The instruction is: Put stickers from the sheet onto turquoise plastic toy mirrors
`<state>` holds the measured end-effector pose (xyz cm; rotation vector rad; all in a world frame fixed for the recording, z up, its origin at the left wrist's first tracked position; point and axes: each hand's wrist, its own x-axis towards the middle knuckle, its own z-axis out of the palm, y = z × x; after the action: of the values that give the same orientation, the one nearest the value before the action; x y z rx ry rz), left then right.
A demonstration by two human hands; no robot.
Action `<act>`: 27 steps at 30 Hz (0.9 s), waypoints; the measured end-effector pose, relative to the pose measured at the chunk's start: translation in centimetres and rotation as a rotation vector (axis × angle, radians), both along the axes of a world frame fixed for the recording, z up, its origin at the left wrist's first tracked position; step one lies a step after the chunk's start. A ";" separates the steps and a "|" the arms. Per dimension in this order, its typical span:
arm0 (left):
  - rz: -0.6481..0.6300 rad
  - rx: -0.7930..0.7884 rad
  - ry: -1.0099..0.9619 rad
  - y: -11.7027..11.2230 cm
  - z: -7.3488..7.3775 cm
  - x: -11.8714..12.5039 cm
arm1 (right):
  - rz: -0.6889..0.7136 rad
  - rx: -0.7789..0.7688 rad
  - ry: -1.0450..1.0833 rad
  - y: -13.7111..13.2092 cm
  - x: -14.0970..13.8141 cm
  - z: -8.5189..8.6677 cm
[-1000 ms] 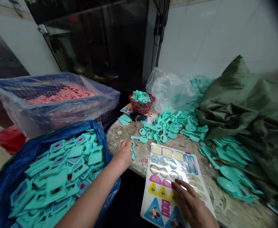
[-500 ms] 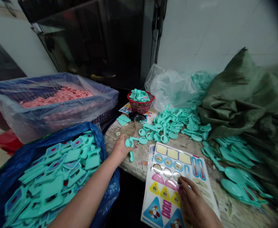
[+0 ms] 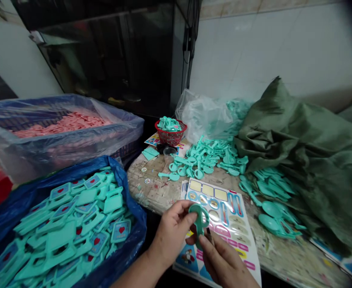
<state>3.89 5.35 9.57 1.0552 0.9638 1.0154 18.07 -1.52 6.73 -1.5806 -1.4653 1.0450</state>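
Note:
Over the sticker sheets (image 3: 238, 224), my left hand (image 3: 176, 224) pinches a teal plastic toy piece (image 3: 200, 220) with a round head, a side loop and a short handle. My right hand (image 3: 224, 256) is closed close below it, its fingertips at the lower handle. A small dark, shiny sticker (image 3: 210, 237) stands edge-on at those right fingertips; its face is hidden. The stacked sheets carry round, triangular and thermometer-shaped stickers and lie over the table's front edge. Beyond them spreads a pile of similar teal toy pieces (image 3: 207, 158).
A blue bag (image 3: 138, 224) of teal toy pieces with heart pictures stands left. Behind it is a plastic-lined blue crate (image 3: 112, 138) of pink pieces. On the worn table (image 3: 151, 196) are a red basket (image 3: 170, 138), teal spoon-shaped pieces (image 3: 272, 218) and green cloth (image 3: 302, 160).
My left hand has brought the toy piece from the table's left edge to above the sheets. My right hand has lifted from the sticker sheet and met it. The view has shifted slightly.

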 end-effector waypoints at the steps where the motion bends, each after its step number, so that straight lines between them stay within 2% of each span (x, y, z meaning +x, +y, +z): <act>1: -0.020 -0.021 -0.027 -0.3 -0.1 0.0 | 0.029 -0.019 0.006 0.1 -0.2 0.2; 5: -0.047 -0.059 -0.095 -1.6 0.0 -0.3 | 0.076 -0.018 0.000 0.6 0.1 0.4; 9: -0.203 -0.024 -0.237 -3.3 -0.2 -0.3 | 0.014 0.062 -0.096 0.3 0.3 -0.1; 14: -0.123 -0.138 -0.355 -3.6 -1.1 0.1 | 0.009 0.081 -0.194 -0.3 -0.7 -0.2; 17: -0.064 -0.201 -0.446 -3.0 -1.6 -0.5 | 0.039 0.011 -0.093 -0.3 -0.7 0.1; 21: 0.015 -0.231 -0.431 -2.4 -2.3 -1.5 | -0.016 -0.151 0.093 -0.4 0.0 0.4; 23: 0.009 -0.243 -0.416 -2.5 -2.6 -1.6 | 0.012 -0.191 0.169 -0.4 -0.1 0.1; 27: -0.011 -0.257 -0.418 -2.7 -3.0 -1.2 | 0.080 -0.162 0.366 -0.3 -1.0 -1.4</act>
<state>2.70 2.64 6.56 0.6023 0.7196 1.0208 17.03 -1.78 5.35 -1.3557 -1.2256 1.4451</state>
